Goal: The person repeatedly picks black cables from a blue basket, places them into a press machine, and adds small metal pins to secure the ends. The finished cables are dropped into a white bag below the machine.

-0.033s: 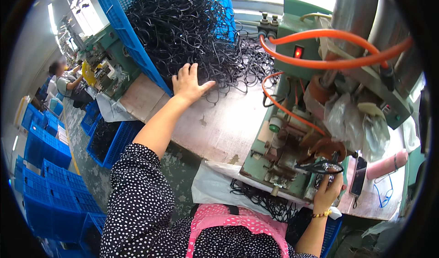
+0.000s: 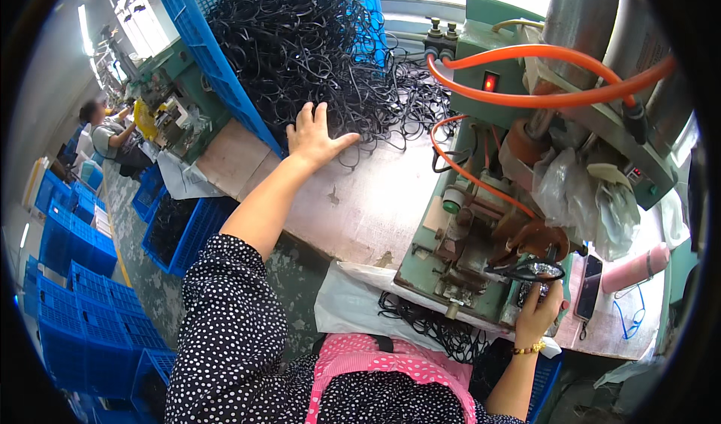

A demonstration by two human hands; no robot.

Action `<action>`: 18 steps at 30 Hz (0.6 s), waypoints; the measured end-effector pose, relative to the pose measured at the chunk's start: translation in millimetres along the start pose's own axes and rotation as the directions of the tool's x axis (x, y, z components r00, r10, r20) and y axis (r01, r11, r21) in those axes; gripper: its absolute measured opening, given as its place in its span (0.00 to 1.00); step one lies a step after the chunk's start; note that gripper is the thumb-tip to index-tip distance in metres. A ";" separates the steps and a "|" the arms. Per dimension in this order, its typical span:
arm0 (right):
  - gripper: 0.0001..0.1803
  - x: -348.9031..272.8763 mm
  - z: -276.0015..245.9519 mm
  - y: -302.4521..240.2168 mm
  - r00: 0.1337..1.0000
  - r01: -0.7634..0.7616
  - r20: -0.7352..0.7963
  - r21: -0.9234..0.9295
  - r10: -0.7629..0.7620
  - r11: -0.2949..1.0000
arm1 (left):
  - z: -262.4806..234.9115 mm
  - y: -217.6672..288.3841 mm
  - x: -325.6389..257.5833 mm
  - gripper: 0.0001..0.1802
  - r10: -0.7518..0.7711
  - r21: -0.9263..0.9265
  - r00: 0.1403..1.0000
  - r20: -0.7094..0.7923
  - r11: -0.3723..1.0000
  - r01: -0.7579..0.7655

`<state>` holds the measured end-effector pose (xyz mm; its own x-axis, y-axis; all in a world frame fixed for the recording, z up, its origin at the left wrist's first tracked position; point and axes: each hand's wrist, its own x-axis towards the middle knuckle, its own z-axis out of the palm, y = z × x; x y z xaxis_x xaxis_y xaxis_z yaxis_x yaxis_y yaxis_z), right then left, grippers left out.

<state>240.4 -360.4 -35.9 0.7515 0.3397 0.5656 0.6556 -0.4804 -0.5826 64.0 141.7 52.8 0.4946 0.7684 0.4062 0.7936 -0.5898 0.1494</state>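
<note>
My left hand (image 2: pixel 309 140) is spread with nothing in it, at the near edge of a heap of thin black rubber loops (image 2: pixel 285 56). This tangled heap fills a tipped blue crate (image 2: pixel 214 63) and spills onto the worktop. On the right, at the front of a green press machine (image 2: pixel 481 304), my right hand (image 2: pixel 538 315) is closed on a black loop (image 2: pixel 533 271). That loop lies flat over the machine's front, beside a brown rounded part. The right fingertips are partly hidden.
Orange hoses (image 2: pixel 556 105) arch above the machine. More black loops (image 2: pixel 435 326) hang below the front edge. A phone (image 2: pixel 589 285), a pink bottle (image 2: pixel 637 270) and a blue cord lie at right. Blue crates (image 2: pixel 90 319) stand on the left floor; a person (image 2: pixel 109 135) sits beyond.
My left hand has shifted very slightly to the right beside the heap. My right hand stays on the loop at the machine.
</note>
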 end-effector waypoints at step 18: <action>0.06 -0.5 6.5 0.9 0.997 0.017 -0.070 -0.076 -0.023 0.997 | 16.4 5.2 101.6 0.30 0.176 -0.186 0.978 -0.110 0.963 -0.194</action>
<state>241.2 -355.7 -40.5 0.7296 0.2934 0.6178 0.6610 -0.5346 -0.5266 124.2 220.8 80.1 0.5843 0.6207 0.5228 0.6024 -0.7634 0.2331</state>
